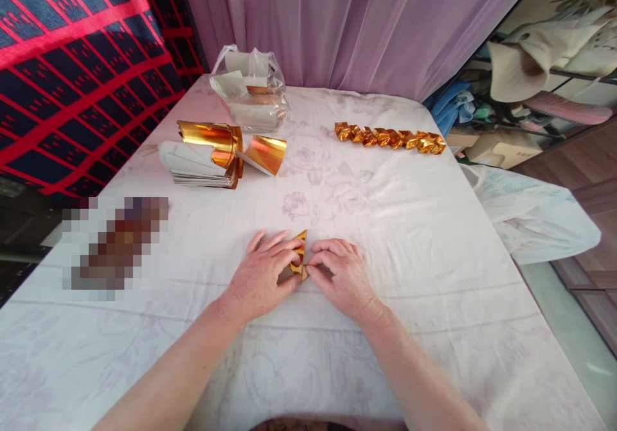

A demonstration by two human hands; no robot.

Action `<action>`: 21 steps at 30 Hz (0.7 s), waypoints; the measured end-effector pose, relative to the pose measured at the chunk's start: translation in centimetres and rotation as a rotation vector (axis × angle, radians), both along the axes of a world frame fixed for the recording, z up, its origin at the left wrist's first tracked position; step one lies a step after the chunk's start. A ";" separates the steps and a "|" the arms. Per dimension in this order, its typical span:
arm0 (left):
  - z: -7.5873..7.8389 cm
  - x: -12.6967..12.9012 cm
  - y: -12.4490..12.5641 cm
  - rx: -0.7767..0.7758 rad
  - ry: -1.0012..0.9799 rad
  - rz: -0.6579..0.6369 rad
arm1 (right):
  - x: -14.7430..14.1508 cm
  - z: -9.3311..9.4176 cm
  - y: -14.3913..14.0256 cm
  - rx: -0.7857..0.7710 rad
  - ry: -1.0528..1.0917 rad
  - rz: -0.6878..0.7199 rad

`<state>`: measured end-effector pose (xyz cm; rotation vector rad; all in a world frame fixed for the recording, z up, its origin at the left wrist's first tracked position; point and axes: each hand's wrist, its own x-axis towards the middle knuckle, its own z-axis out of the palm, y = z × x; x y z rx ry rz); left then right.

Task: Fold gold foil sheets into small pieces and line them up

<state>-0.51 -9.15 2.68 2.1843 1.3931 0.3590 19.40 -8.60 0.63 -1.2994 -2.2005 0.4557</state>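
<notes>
A small piece of gold foil paper, folded to a pointed shape, lies on the table between my hands. My left hand presses it from the left, fingers curled over its edge and thumb near its lower corner. My right hand pinches the lower right corner of the same paper between thumb and forefinger. Farther back on the left stands a stack of gold-and-white foil paper sheets, with one curled gold sheet beside it. A row of folded gold foil pieces lies at the back right.
A clear plastic bag holding more paper stands at the back of the cloth-covered table. A blurred-out object lies on the left. Right of the table are a white plastic bag and a shelf with a cap.
</notes>
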 end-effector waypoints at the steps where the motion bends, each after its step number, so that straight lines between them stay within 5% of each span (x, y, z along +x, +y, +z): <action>1: 0.0 0.0 0.0 0.003 0.001 0.000 | -0.1 0.0 -0.1 0.005 0.001 -0.011; 21: -0.2 0.1 -0.2 0.020 -0.014 0.022 | -0.4 -0.1 -0.4 0.010 -0.005 -0.043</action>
